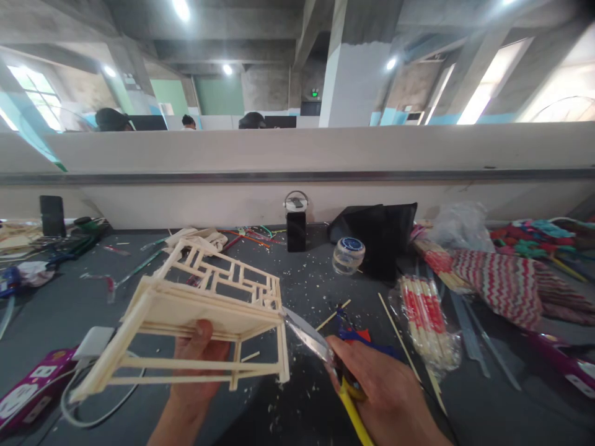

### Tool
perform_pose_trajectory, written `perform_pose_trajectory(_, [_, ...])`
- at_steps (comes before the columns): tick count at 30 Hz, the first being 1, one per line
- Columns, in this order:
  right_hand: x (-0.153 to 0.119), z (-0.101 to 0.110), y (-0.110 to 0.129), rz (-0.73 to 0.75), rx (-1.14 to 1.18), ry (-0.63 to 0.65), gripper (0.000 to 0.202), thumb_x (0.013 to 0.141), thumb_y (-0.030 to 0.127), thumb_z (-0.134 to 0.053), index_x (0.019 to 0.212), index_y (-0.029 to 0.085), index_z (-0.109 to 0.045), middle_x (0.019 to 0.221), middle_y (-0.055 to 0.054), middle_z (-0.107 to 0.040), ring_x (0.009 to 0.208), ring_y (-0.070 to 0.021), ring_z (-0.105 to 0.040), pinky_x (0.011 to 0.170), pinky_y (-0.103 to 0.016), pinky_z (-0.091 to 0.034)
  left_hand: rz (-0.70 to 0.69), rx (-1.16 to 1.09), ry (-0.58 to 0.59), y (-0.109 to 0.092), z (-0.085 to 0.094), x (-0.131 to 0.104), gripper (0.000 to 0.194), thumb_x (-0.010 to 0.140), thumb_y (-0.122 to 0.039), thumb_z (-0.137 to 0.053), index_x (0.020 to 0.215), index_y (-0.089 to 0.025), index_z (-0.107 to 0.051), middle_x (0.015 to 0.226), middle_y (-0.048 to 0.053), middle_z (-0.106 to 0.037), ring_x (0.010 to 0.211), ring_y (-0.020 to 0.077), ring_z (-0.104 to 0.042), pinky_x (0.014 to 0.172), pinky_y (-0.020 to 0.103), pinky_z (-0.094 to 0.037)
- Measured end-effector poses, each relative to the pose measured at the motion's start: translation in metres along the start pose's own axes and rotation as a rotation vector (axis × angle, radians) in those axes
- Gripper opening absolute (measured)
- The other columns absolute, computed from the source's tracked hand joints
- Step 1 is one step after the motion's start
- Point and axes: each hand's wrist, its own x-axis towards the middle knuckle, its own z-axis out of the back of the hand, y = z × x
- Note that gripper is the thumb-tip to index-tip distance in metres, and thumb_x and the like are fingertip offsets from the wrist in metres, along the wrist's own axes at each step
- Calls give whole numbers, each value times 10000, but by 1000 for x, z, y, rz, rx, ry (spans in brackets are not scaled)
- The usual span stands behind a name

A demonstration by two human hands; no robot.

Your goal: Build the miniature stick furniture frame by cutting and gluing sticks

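Head view | left hand (199,348): fingers clamped on wooden model (186,308) | right hand (383,378): fingers clamped on scissors (310,336), right of model

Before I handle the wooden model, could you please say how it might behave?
The wooden model is probably light, being mostly thin sticks and gaps. Its slender lattice could snap if squeezed; the broad panel may feel stiffer.

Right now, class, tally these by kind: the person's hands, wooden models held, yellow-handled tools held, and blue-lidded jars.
Hands: 2 (left hand, right hand)
Held wooden model: 1
Held yellow-handled tool: 1
Blue-lidded jar: 1
Total: 5
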Motion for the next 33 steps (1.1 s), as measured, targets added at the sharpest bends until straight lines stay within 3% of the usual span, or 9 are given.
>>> perform_pose_trajectory(10, [-2, -7, -3, 55, 49, -121, 328, 799, 100, -476, 1101, 190, -566, 764, -21, -701, 632, -153, -675, 593, -233, -526, 82, -74, -68, 3, 2, 2, 476, 762, -125, -699, 1173, -358, -636, 889, -39, -783, 760, 187, -742, 782, 304, -607])
perform_pose_trajectory(16, [9, 5, -5, 47, 96, -58, 337, 796, 100, -486, 1099, 211, -579, 732, -7, -675, 615, -145, -647, 581, -234, -506, 153, -109, -192, 2, -4, 1, 389, 871, -146, -568, 1234, -281, -607, 840, 0, -786, 725, 192, -745, 856, 332, -583])
perform_pose_trajectory(21, [18, 15, -7, 76, 59, 74, 419, 693, 65, -463, 1048, 234, -609, 749, -6, -679, 613, -145, -634, 569, -234, -484, 209, -65, -141, 6, -4, 2, 381, 833, -144, -620, 1204, -227, -629, 763, 10, -779, 666, 209, -741, 887, 362, -571])
perform_pose_trajectory(25, [18, 14, -11, 94, 59, 108, 525, 634, 47, -465, 1103, 242, -601, 766, 3, -684, 639, -152, -642, 584, -243, -490, 194, -51, -86, 8, 2, 3, 387, 763, -176, -713, 1144, -203, -657, 781, 23, -779, 640, 211, -735, 840, 361, -592])
perform_pose_trajectory(33, [11, 11, -7, 13, 133, 181, 358, 771, 113, -504, 1088, 239, -614, 826, -5, -718, 689, -142, -668, 654, -233, -535, 158, -1, -27, 8, 10, 5, 439, 639, -229, -823, 1053, -206, -678, 871, 36, -781, 729, 253, -743, 830, 386, -598])
